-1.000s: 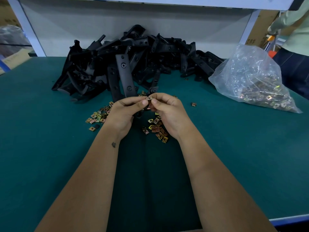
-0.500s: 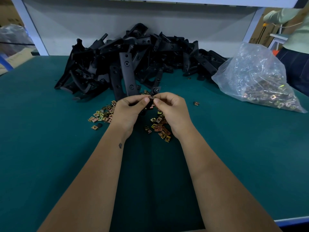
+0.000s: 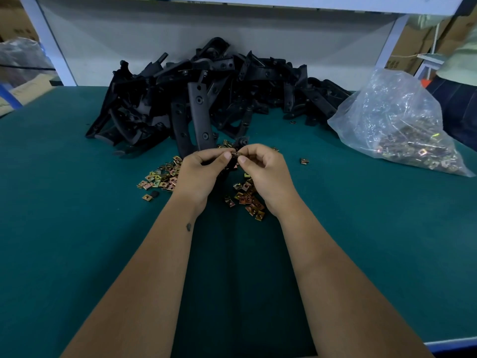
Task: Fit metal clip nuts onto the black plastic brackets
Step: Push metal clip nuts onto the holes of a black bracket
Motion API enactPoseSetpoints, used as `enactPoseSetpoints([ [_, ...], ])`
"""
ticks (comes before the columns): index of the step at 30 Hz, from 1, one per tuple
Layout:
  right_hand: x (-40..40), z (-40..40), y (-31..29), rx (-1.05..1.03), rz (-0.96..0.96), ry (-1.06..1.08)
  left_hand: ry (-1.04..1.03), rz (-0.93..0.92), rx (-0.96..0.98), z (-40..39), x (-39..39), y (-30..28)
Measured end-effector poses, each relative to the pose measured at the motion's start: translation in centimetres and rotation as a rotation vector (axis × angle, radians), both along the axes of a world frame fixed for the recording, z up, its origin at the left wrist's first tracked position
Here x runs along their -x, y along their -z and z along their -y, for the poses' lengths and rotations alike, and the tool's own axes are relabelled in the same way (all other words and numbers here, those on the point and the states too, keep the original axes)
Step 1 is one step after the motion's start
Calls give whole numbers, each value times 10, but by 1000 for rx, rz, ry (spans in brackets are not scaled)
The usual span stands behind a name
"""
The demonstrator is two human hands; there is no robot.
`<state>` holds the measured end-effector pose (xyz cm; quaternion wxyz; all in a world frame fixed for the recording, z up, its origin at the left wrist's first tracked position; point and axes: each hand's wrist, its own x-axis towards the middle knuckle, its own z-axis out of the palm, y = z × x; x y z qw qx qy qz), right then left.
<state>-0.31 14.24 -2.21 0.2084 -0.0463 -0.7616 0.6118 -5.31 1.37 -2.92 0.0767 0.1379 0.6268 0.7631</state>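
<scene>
Change: both hands are staying raised at the centre of the bench with thumbs meeting as before; the scattered nuts, the heap and the bag are lying where they were.
Left hand (image 3: pixel 200 171): fingers are curling round a black plastic bracket (image 3: pixel 227 167), the thumb pressing along its top edge.
Right hand (image 3: pixel 263 167): thumb and forefinger are pinching a metal clip nut (image 3: pixel 235 154) against the upper end of the held bracket; how far the nut is seated cannot be told.
Loose clip nuts, left group (image 3: pixel 161 179): brass-coloured squares are lying scattered on the mat just beside the left wrist.
Loose clip nuts, right group (image 3: pixel 247 198): a smaller scatter is lying under and just beside the right hand.
Stray nut (image 3: pixel 304 161): one piece is lying alone, apart from the right hand.
Bracket pile (image 3: pixel 219 96): black brackets are lying heaped behind the hands, against the back panel.
Plastic bag (image 3: pixel 395 125): a clear bag holding more clip nuts is lying at the right of the pile.
Green mat (image 3: pixel 77 228): the surface is carrying all of the above.
Second person (image 3: pixel 462 73): a partly visible figure is standing at the far right edge.
</scene>
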Motion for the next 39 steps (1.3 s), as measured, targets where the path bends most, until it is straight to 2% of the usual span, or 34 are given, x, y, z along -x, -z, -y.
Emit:
enactPoseSetpoints([
  [10,0,4,-1,-35,-14,71,-9,53,-21,-2,-2,-4],
  [16,0,5,-2,-94,-32,148,-55,-89,86,-3,-4,-2],
  [20,-1,6,-2,-95,-33,165,-83,-97,95,-4,-4,-2],
  [24,-1,5,-2,-39,-42,121,-69,-80,79,-3,-5,-3],
  [29,-1,3,-4,56,-48,30,51,6,10,2,-3,-6],
  [33,0,5,-2,61,-50,61,3,-40,56,0,-3,-3],
  [39,0,7,-3,69,-48,111,-13,-14,94,-1,-2,-4],
])
